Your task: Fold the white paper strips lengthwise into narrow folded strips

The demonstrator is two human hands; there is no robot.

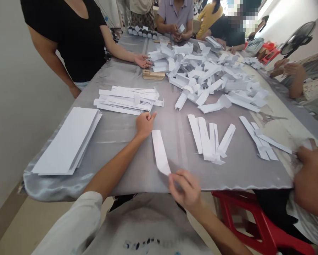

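A single white paper strip [161,152] lies lengthwise before me, its near end bent up. That end is pinched between the thumb and fingers of my right hand [187,187], which is slightly blurred. My left hand [145,124] is curled closed just beyond the strip's far end, its thumb side up, and I see nothing in it. It is beside a loose stack of folded white paper strips [121,101]. Right of the strip, several folded paper pieces [206,138] are fanned out on the grey tablecloth [174,122].
Flat white sheets [68,140] are stacked at left. A large heap of folded paper pieces [201,71] covers the far middle, with a wooden block [153,75] beside it. Co-workers surround the table; one person's hand [143,61] reaches toward the heap. A red stool [244,216] stands at right.
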